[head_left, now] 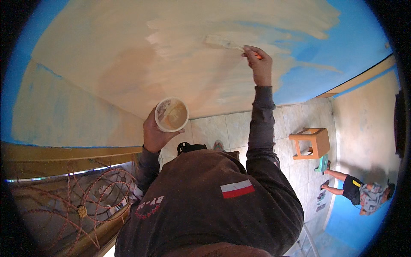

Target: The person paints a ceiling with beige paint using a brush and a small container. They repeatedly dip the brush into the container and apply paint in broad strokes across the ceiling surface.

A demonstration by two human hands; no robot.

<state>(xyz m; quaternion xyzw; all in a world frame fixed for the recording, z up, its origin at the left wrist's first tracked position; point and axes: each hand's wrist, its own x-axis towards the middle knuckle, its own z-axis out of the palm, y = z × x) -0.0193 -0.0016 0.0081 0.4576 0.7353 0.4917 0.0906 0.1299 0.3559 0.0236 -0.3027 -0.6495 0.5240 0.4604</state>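
while the right hand (258, 64) pinches the brush (222, 42) on the wall (128, 55), long even strokes suit; left hand (155, 133) fingers wrap the cup (171, 114).

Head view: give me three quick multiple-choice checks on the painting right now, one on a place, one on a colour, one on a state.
1. Where is the paintbrush?
A. In the cup
B. Bristles on the wall
C. On the stool

2. What colour is the unpainted wall?
A. Blue
B. Green
C. White

3. How is the paint cup kept?
A. Standing on the tiled floor
B. Gripped in the left hand
C. Hung on the window grille

Answers: 1 B, the right hand presses the bristles to the beige patch. 2 A, blue shows around the beige paint. 3 B, fingers wrap the cup's side.
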